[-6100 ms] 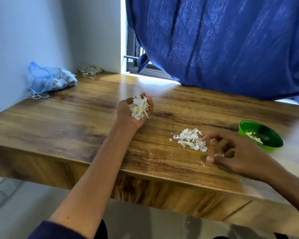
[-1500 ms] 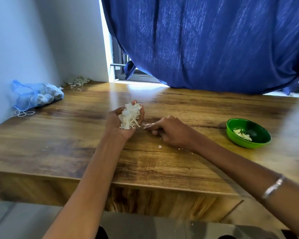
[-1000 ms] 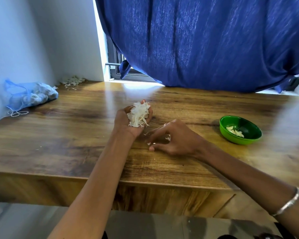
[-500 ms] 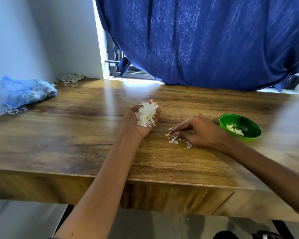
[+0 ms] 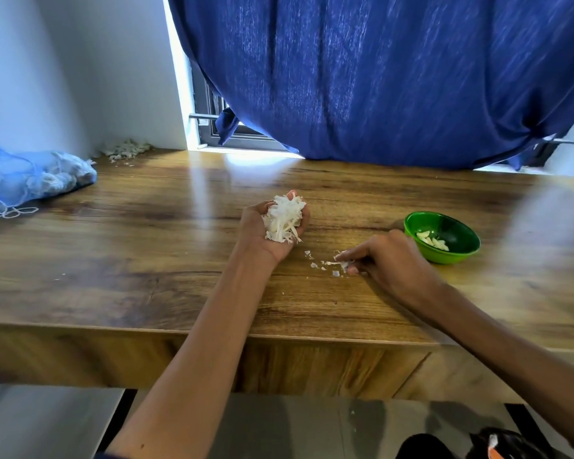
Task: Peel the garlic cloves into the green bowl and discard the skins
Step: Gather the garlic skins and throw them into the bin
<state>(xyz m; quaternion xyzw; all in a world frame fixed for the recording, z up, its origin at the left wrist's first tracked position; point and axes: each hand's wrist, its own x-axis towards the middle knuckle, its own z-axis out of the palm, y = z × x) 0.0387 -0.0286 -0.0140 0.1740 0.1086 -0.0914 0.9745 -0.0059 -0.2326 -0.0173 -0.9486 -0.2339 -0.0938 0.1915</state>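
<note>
A: Skins first: where do we see them?

B: We see a heap of garlic skins [image 5: 283, 219] in the left hand [image 5: 268, 231], which lies palm up on the tabletop [image 5: 120, 260] with the fingers curled around the heap like a cup. Some small loose scraps [image 5: 325, 265] lie on the wood just to the right of that hand, between the two hands.

A: And the right hand?

B: The right hand [image 5: 383, 260] is low over the tabletop, palm down, and its fingertips [image 5: 342, 256] pinch at the scraps. We think it grasps one small piece, but the piece is tiny.

A: Where is the green bowl?

B: The green bowl [image 5: 458, 250] stands on the tabletop just behind and to the right of the right hand, near it but not touching. Inside we see a few peeled cloves [image 5: 433, 240], pale, on the bottom.

A: Anything more on the wood?

B: Far left, against the wall, lies a blue mesh bag [image 5: 37, 177] with garlic bulbs in it. In the back corner we see another pile of skins [image 5: 125, 150]. A blue curtain [image 5: 378, 77] hangs behind the tabletop.
</note>
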